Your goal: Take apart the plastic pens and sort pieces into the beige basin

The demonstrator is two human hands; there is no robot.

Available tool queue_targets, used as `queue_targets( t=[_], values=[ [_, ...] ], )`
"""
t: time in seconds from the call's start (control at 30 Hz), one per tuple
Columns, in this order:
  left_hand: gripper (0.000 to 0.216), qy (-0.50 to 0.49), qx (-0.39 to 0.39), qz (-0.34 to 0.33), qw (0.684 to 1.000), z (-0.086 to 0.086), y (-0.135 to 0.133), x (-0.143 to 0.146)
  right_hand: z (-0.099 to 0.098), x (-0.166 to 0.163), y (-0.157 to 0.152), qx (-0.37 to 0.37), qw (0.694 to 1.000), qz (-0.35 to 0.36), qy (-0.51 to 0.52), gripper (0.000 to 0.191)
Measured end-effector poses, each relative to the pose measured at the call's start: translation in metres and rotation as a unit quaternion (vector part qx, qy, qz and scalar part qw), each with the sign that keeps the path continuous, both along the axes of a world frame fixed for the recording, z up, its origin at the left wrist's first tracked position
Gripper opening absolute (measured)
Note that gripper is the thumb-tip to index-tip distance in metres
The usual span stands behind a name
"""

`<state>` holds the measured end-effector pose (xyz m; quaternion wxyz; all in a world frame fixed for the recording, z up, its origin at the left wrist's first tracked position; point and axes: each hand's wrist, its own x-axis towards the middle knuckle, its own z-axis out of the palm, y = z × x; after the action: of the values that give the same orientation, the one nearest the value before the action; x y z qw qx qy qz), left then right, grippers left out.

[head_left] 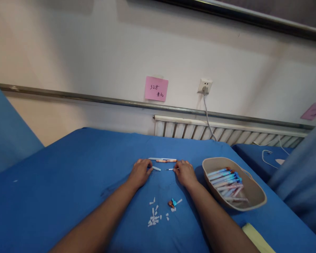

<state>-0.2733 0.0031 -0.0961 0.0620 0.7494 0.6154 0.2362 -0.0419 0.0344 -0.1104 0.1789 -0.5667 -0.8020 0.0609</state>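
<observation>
My left hand (140,173) is closed, thumb and fingers pinching a light blue pen barrel (156,168) whose end points right. Opposite it, my right hand (185,173) pinches a thin white pen refill (169,169), its dark tip pointing left. A gap separates the two pieces. Just beyond them lie an orange-patterned pen piece (166,161) and a slim light blue and white pen piece (155,158), partly behind my fingers. Nearer to me, between my forearms, are small white plastic pieces (154,219), a brown figure topper (170,203) and a turquoise one (174,201).
On the right a beige basket (252,199) holds several pens with blue, pink and brown parts. A yellow item (256,239) lies by my right forearm. Behind the blue-covered table (68,175) are a radiator (189,128), a wall and a plugged-in cable (207,116).
</observation>
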Motion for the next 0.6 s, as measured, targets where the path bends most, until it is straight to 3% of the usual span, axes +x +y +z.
queue_targets(
  t=[0.3, 0.47, 0.6],
  values=[
    [0.019, -0.001, -0.02, -0.029, 0.999, 0.002, -0.0002, -0.0015, 0.0022, 0.0005, -0.0008, -0.009, 0.998, 0.056, -0.018, 0.015],
    [0.037, -0.009, -0.015, -0.063, 0.998, 0.0023, -0.0019, -0.0009, 0.0048, -0.002, -0.0043, -0.007, 0.998, 0.065, -0.025, 0.019],
    [0.021, 0.029, -0.017, -0.079, 0.996, 0.0021, -0.0022, 0.0019, 0.0031, -0.0039, -0.0062, -0.001, 0.998, 0.064, -0.014, 0.023]
  ],
)
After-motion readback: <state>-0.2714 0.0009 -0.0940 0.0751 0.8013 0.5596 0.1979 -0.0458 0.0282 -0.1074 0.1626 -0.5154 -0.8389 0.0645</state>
